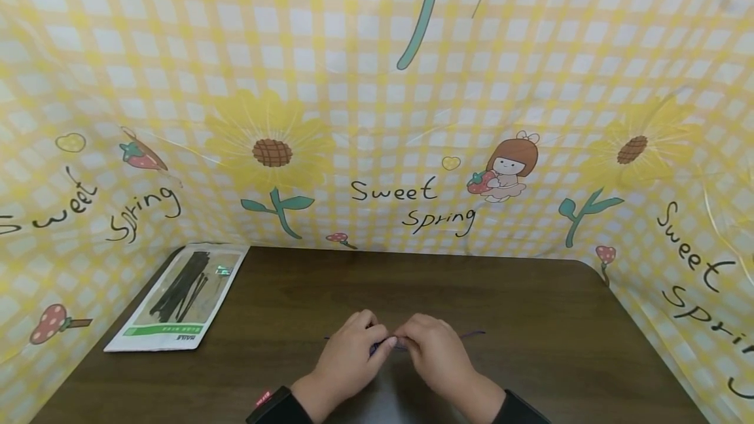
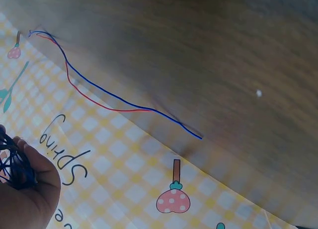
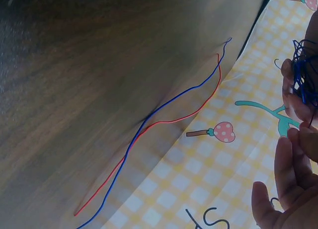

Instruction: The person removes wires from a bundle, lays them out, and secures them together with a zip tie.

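Wires, blue and red, stretch left-to-right beyond left grip clasping blue tangle and right grip pinching its strand

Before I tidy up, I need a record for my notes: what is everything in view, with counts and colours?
Table: one, dark brown, lower part of head view
Patterned sheet: one, yellow and white, behind and beside the table
Packet: one, white with green band, far left
Blue strand: one, blue, on the table
Red strand: one, red, alongside the blue strand
Tangle: one, blue, in the left hand's grip
Cuffs: two, black, at the wrists
Left hand: one, bare, left of centre
Right hand: one, bare, beside it
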Motion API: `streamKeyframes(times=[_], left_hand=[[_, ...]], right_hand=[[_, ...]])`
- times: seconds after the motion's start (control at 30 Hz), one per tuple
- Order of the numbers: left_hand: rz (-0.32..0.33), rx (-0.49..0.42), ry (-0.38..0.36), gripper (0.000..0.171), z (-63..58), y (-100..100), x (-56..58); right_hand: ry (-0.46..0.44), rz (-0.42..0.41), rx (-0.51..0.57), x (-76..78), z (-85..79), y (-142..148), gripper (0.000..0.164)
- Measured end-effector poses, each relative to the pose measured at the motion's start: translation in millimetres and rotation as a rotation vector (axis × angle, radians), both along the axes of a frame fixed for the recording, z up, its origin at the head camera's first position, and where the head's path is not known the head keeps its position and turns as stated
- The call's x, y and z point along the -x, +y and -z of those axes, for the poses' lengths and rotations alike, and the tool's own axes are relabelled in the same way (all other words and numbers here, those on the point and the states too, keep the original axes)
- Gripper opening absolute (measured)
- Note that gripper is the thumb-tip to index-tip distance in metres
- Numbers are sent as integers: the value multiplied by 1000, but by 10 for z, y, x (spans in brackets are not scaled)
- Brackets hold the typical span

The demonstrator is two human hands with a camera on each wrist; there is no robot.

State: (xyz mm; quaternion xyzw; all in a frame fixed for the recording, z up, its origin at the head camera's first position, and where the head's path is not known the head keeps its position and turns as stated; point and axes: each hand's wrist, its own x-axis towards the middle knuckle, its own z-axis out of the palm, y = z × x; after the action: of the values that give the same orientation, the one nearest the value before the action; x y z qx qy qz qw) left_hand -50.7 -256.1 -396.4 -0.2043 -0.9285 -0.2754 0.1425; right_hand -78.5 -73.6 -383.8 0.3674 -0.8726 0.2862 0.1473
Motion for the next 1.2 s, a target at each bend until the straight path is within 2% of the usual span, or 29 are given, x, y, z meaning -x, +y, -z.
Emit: streamKeyframes(times=[0.17, 0.27, 0.4, 0.57, 0.67, 0.77, 0.97, 1.2], left_hand=[[5, 0, -6, 27, -8, 14, 4], [27, 14, -14, 22, -24, 14, 2], [52, 33, -50, 16, -35, -15, 3], [61, 62, -114, 26, -29, -70, 11], [68, 71, -134, 26, -23, -86, 14], [54, 81, -116, 20, -21, -100, 7], [-16, 116, -37, 10, -20, -145, -4], [-18, 108, -87, 11, -35, -227, -22]], right_hand=[[36, 26, -14, 2, -7, 1, 11], [39, 17, -14, 4, -4, 11, 4], [52, 17, -7, 5, 4, 36, 7], [98, 49, 8, 12, 7, 76, 13], [139, 56, 23, 29, 13, 96, 15], [164, 54, 37, 54, 22, 116, 16], [154, 83, 37, 90, 7, 166, 16], [119, 138, 11, 132, -13, 221, 17]])
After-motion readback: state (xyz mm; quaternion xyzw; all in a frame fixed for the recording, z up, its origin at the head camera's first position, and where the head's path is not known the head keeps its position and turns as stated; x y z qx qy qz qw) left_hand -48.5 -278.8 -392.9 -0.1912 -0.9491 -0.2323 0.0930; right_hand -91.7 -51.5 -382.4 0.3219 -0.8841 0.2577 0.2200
